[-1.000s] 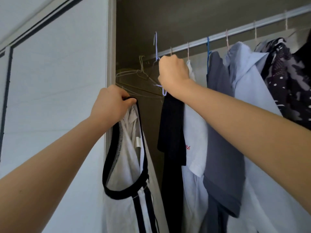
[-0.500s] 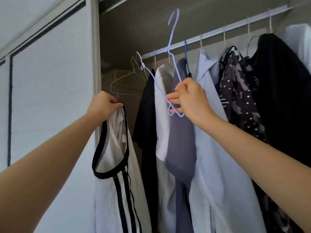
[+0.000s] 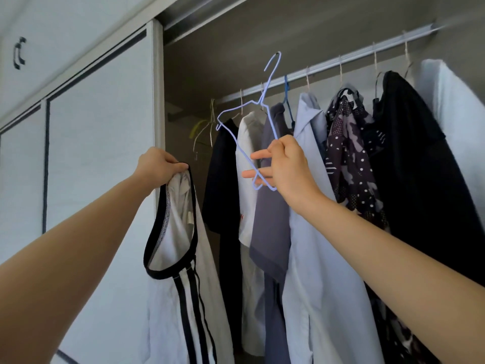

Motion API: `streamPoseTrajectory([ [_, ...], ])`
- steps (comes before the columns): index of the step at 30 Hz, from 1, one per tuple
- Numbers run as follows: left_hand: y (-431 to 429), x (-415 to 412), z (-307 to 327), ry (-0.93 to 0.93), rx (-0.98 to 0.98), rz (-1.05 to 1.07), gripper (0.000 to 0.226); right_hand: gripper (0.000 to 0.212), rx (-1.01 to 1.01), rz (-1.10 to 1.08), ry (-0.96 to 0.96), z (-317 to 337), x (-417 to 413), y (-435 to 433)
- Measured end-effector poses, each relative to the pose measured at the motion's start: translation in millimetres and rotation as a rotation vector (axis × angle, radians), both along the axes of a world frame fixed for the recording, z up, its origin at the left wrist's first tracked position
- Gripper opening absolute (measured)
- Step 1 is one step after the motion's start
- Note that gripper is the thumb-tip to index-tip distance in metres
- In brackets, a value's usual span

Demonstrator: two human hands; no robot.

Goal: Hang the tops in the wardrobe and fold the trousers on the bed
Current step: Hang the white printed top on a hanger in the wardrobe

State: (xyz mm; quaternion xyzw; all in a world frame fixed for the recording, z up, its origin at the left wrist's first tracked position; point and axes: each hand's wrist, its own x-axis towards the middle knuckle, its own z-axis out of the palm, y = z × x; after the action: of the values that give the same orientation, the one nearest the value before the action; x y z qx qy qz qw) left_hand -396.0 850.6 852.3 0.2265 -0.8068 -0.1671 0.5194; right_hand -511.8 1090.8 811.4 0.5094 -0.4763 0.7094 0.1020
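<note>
At centre-left of the frame, the left hand point(image 3: 160, 166) had its grip closed round the black-trimmed neckline of a white sleeveless fabric top with black stripes point(image 3: 181, 232), which hung down beside the white wardrobe door point(image 3: 99, 153). At centre, the right hand point(image 3: 288, 166) had its grip on the lower corner of a pale blue wire hanger point(image 3: 244, 156), whose hook was clear of the silver metal rail point(image 3: 328, 67).

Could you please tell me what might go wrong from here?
The right hand holds the blue hanger by only its lower corner, so it may twist or slip. The left hand grips the white top bunched at the neckline; threading the hanger in could stretch it. The hanger's free end looks close to the hung black top and might snag.
</note>
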Motion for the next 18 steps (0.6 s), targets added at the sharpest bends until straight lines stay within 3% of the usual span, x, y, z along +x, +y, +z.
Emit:
streamPoseTrajectory([
  [8, 5, 3, 1, -0.037, 0.028, 0.040, 0.018, 0.030, 0.041, 0.305, -0.204, -56, -15, 65],
  [18, 8, -1, -5, -0.164, 0.005, 0.072, 0.018, 0.028, 0.093, 0.286, -0.225, -102, -43, 129],
])
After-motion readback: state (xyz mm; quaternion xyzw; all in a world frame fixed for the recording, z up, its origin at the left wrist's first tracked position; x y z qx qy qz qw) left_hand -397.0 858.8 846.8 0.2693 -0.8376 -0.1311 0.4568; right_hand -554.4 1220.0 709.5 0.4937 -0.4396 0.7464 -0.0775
